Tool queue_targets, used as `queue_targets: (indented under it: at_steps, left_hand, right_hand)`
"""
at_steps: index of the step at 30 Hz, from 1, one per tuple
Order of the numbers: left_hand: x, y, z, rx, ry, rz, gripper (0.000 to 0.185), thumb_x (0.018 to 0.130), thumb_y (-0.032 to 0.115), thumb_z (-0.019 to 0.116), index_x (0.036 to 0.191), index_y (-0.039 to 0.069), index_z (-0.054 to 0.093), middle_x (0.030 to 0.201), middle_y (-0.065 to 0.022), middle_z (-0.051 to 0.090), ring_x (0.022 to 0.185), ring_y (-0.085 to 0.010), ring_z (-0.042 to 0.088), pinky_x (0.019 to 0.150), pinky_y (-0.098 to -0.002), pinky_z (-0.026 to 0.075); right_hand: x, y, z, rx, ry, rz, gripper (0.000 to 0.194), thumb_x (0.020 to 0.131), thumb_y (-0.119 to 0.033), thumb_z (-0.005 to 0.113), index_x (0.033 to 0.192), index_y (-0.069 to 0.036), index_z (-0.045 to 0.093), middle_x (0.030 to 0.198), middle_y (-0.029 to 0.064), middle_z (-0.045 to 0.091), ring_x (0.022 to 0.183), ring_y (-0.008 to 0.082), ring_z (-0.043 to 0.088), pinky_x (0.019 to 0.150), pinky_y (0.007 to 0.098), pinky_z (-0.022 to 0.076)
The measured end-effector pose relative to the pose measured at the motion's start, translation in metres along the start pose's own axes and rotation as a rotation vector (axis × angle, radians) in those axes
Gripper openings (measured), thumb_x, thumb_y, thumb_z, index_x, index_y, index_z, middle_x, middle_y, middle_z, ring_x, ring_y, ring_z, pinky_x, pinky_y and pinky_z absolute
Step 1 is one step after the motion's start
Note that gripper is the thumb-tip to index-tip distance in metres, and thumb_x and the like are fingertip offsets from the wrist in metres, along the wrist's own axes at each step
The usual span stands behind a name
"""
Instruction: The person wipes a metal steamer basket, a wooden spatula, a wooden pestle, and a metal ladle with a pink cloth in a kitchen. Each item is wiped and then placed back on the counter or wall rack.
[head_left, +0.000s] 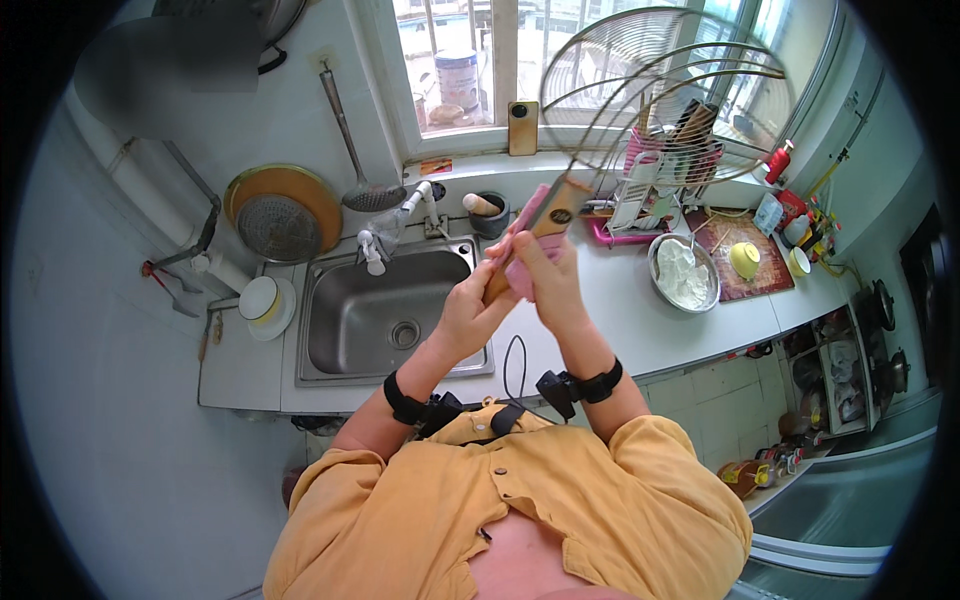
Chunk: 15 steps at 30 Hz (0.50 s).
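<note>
My left hand (466, 315) grips the lower end of a wooden handle (556, 217) that belongs to a large round wire strainer (667, 97). The strainer is raised towards the window, with its wire head up and to the right. Around the handle my right hand (551, 281) presses a pink cloth (531, 276), part of which shows on both sides of the wood. Both hands are held above the counter, just right of the stainless steel sink (405, 307). My fingertips are partly hidden by the cloth and handle.
A metal bowl of white powder (684, 274) stands on the counter (600, 300), beside a patterned board (754, 259) with a yellow bowl (745, 260). A dish rack (637, 199) is behind. Left of the sink are a stacked bowl and plate (274, 319); a stone mortar (489, 217) stands behind it.
</note>
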<state>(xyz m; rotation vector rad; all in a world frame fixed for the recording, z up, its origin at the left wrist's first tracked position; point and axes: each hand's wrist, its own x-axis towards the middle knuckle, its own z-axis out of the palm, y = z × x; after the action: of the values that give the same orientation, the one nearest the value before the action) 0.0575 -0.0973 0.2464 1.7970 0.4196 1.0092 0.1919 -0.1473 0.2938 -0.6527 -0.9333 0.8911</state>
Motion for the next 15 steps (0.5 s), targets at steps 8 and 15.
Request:
queue_targets:
  at_steps: [8,15]
  left_hand:
    - [-0.028,0.004,-0.004,0.080,-0.107,-0.221,0.027,0.086,0.021,0.079,0.097,0.001,0.066,0.069,0.0016,0.057,0.062,-0.0056,0.048,0.057,-0.0265,0.043]
    - [-0.025,0.007,0.008,-0.077,-0.010,-0.158,0.023,0.086,0.016,0.076,0.097,-0.001,0.067,0.070,0.0009,0.061,0.066,-0.0045,0.055,0.059,-0.0256,0.047]
  right_hand:
    - [0.001,-0.029,-0.001,-0.066,0.007,-0.048,0.037,0.097,-0.033,0.066,0.115,-0.002,0.055,0.088,0.0064,0.066,0.089,0.0188,0.067,0.083,0.0333,0.0520]
    - [-0.023,-0.008,0.011,-0.209,-0.062,0.025,0.029,0.092,-0.013,0.066,0.113,0.003,0.055,0.092,0.0082,0.065,0.087,0.0168,0.064,0.082,0.0304,0.0510]
